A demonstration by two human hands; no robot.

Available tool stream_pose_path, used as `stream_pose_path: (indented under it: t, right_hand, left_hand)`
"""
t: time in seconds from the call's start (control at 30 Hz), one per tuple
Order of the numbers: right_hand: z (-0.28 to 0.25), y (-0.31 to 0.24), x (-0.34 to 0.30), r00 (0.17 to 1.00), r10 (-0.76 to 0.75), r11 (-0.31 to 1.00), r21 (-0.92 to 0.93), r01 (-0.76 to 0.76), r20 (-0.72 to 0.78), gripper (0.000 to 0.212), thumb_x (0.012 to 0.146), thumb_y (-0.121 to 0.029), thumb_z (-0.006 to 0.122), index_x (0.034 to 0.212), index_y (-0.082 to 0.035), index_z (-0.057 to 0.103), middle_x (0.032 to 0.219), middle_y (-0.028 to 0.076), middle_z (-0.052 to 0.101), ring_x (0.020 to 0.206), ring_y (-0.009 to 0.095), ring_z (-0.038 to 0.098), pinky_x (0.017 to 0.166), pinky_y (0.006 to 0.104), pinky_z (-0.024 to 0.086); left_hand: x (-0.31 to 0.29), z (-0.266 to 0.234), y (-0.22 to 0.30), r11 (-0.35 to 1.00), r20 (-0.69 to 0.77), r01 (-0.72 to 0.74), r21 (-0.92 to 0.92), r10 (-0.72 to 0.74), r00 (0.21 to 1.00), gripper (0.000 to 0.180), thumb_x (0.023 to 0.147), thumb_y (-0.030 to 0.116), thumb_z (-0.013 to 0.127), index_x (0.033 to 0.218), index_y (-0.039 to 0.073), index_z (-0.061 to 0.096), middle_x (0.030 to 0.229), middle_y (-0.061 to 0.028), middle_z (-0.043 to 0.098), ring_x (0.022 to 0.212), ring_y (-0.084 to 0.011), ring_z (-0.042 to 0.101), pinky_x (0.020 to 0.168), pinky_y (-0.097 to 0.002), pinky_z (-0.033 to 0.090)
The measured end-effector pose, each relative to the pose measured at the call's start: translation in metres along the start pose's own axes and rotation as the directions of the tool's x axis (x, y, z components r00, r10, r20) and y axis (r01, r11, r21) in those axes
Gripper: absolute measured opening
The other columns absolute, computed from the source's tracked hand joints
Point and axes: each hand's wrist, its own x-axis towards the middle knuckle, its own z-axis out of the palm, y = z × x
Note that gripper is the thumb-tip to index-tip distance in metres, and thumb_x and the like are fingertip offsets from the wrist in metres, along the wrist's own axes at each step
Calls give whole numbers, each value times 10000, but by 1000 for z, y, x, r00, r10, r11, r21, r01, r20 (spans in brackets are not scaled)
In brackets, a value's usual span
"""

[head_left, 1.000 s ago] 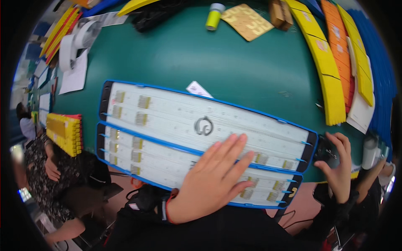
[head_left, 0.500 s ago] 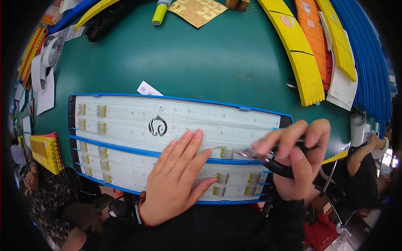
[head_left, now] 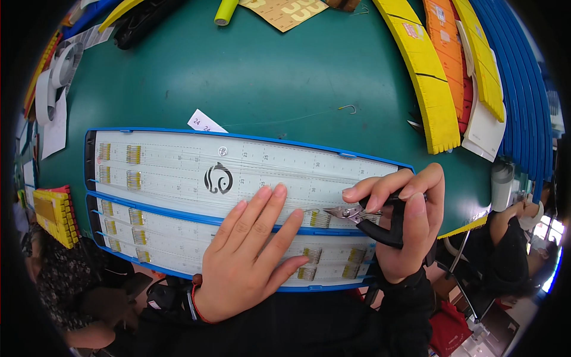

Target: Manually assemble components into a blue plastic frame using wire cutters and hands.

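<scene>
A long blue case (head_left: 196, 134) lies open on the table, with white ruled panels bearing rows of fish hooks and thin lines. My left hand (head_left: 247, 253) rests flat across both panels, fingers spread. Held in my right hand (head_left: 416, 223) are small black-handled nippers (head_left: 345, 212), their pointed metal jaws aimed left. The tips are just above a bundle of hooks (head_left: 320, 219). A single hook (head_left: 310, 210) shows between my left forefinger and that bundle. More hook bundles (head_left: 134, 154) sit at the left end.
A loose hook (head_left: 347, 109) with line lies on the green table (head_left: 238, 77) beyond the case, near a white paper slip (head_left: 205, 122). Yellow foam strips (head_left: 425, 89) stand at right. Paper rolls (head_left: 53, 77) and a yellow foam block (head_left: 53, 217) are at left, near another person.
My right hand has brought the nippers left, their tips now by the hook bundle. My left hand stays flat. The case appears slightly farther left in view.
</scene>
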Motion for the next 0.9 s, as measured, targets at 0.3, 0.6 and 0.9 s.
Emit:
stream_pose_path:
  t: [0.3, 0.6, 0.9]
  right_hand:
    - [1, 1, 0, 999, 38, 999, 8, -38, -7, 102, 969, -85, 400, 943, -10, 337, 824, 181, 590, 847, 276, 666, 813, 374, 517]
    - [4, 1, -3, 999, -4, 1000, 4, 4, -53, 126, 959, -47, 428, 903, -16, 319, 677, 108, 517, 680, 228, 641, 700, 343, 533]
    - [2, -7, -7, 996, -7, 999, -33, 4, -92, 144, 939, -18, 442, 886, -23, 308, 667, 100, 491, 592, 170, 557, 650, 321, 514]
  left_hand:
    - [0, -1, -1, 1000, 2, -1, -1, 1, 1000, 489, 810, 351, 682, 1211, 79, 615, 1334, -166, 535, 1270, -283, 491, 1041, -380, 370]
    - [0, 1, -1, 1000, -11, -10, 29, 11, 1000, 472, 806, 316, 684, 1215, 89, 623, 1328, -161, 541, 1259, -277, 501, 1038, -374, 374]
    - [1, 1, 0, 999, -14, 16, -49, -17, 1000, 530, 696, 211, 748, 1199, 85, 638, 1344, -198, 513, 1239, -357, 499, 1008, -451, 397]
